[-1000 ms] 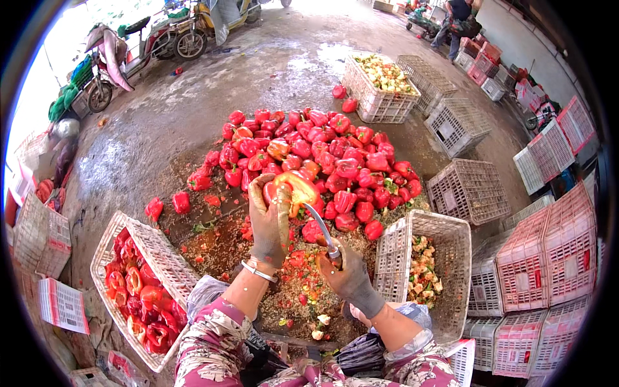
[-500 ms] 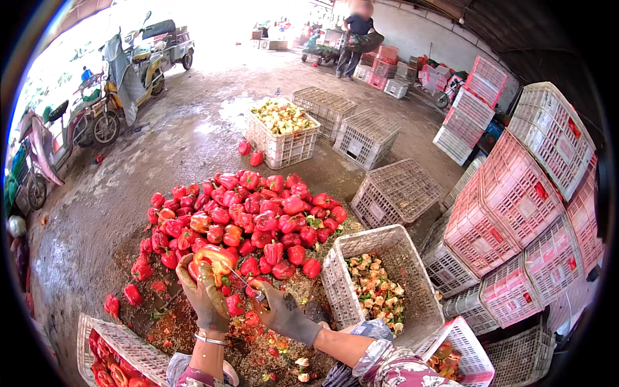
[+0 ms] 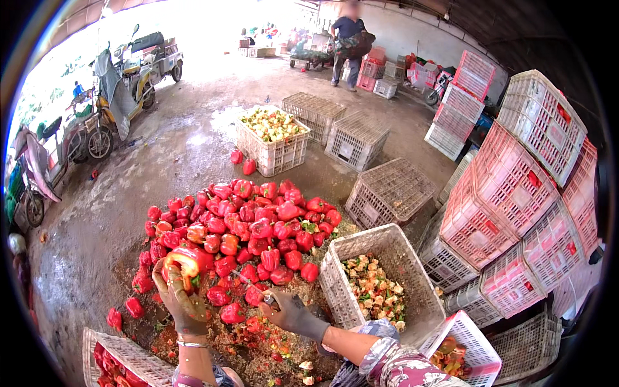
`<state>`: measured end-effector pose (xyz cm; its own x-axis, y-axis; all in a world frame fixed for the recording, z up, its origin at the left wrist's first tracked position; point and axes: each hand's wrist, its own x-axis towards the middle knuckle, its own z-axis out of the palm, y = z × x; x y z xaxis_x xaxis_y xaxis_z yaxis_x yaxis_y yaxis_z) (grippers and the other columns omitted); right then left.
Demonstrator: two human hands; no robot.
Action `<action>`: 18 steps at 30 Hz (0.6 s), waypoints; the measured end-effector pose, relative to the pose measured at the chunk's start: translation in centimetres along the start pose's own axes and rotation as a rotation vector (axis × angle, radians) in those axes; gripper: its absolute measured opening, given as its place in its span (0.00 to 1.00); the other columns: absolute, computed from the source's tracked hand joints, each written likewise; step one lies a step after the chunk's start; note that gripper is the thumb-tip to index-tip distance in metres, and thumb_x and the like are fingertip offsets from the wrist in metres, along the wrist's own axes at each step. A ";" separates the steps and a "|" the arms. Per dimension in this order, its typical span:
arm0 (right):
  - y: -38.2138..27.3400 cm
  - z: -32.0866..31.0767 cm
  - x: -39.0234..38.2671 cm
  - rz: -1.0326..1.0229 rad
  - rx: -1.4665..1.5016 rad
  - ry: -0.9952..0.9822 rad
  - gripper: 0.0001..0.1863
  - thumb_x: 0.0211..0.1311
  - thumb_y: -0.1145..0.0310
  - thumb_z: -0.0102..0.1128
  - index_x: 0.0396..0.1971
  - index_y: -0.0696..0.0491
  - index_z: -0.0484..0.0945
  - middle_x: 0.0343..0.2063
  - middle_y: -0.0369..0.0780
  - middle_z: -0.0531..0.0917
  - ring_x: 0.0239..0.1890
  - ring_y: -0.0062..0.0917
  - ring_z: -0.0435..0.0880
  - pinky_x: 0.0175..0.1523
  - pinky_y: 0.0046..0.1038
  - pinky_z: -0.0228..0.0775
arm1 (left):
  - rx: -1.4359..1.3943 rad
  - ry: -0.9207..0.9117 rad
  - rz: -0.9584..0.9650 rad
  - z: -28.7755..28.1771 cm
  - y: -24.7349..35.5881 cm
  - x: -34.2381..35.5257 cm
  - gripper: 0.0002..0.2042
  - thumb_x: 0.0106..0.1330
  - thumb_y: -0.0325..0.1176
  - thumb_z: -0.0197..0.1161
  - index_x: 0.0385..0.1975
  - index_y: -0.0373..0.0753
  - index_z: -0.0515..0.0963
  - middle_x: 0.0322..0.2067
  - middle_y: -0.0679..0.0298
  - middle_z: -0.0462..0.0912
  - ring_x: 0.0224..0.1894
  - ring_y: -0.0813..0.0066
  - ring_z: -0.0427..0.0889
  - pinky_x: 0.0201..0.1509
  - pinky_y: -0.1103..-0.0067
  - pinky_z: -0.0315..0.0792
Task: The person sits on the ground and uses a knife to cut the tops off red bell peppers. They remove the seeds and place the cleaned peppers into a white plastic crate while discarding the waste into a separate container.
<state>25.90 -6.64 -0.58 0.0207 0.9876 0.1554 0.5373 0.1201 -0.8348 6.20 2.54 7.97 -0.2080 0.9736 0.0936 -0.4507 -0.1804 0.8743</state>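
My left hand, in a dirty glove, grips a red bell pepper whose cut side shows an orange-yellow inside. My right hand, gloved too, is closed around the handle of a small knife. The thin blade points up and left, apart from the pepper. Just beyond both hands lies a large heap of red bell peppers on the floor. Seeds and scraps cover the ground beneath my hands.
A crate at my right holds cut pepper cores. Crates with red pepper pieces stand at lower left and lower right. Farther off is a crate of yellowish pieces. Stacked crates rise at right; parked scooters stand left. A person carries something.
My left hand has moved left with the pepper, away from the knife. The blade, close to the pepper before, is now apart from it. In the background the person has stepped left.
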 end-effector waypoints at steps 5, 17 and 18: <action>-3.1 -0.1 2.4 -0.151 0.303 0.157 0.31 0.58 0.52 0.70 0.52 0.60 0.73 0.35 0.47 0.83 0.36 0.36 0.85 0.41 0.34 0.76 | 0.402 -0.255 0.054 0.1 -1.6 -2.1 0.15 0.68 0.35 0.58 0.50 0.34 0.71 0.42 0.60 0.76 0.44 0.73 0.76 0.47 0.77 0.73; -3.0 -2.2 1.1 -0.062 0.220 0.021 0.31 0.57 0.53 0.70 0.53 0.60 0.74 0.39 0.47 0.81 0.41 0.34 0.82 0.49 0.36 0.73 | 0.319 -0.517 -0.058 0.7 -1.1 -5.2 0.25 0.65 0.44 0.64 0.53 0.29 0.71 0.48 0.57 0.77 0.50 0.70 0.76 0.57 0.74 0.69; -2.6 -2.1 0.8 -0.112 0.235 0.066 0.31 0.56 0.53 0.70 0.53 0.59 0.73 0.41 0.47 0.82 0.43 0.34 0.82 0.50 0.35 0.73 | 0.297 -0.541 -0.072 1.0 -0.5 -5.3 0.25 0.65 0.45 0.64 0.53 0.29 0.71 0.48 0.57 0.77 0.50 0.69 0.76 0.57 0.74 0.69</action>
<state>26.33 -6.38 2.83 0.0314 0.9591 0.2812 0.3290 0.2558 -0.9090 8.41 -2.42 7.47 0.3187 0.9287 0.1895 -0.1699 -0.1407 0.9754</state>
